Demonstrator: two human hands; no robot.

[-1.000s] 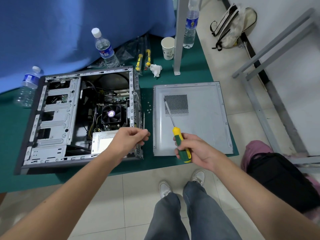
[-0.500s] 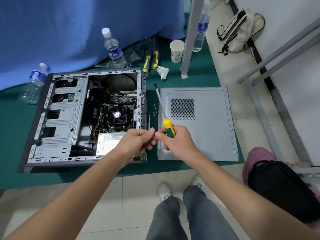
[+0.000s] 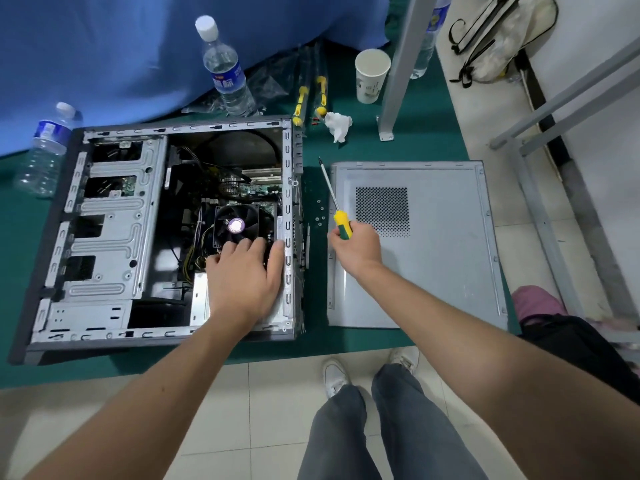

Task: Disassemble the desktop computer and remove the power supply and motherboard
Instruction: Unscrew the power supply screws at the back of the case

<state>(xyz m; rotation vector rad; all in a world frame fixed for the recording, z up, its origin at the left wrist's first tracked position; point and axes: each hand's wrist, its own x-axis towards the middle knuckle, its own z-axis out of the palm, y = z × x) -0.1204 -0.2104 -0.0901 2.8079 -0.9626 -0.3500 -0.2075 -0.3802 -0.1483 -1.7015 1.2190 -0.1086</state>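
Left hand laid flat, fingers straight, on power supply for removal; screwdriver gripped aside by right hand.

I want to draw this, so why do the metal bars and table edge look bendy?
Head view: the wide-angle lens bows straight lines near the edges, like the metal bars and table; the bottle at the left looks slightly smeared; lighting is soft, without harsh glare.

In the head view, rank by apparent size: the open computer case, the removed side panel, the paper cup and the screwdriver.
1. computer case
2. side panel
3. screwdriver, partly hidden in the right hand
4. paper cup, close to the screwdriver
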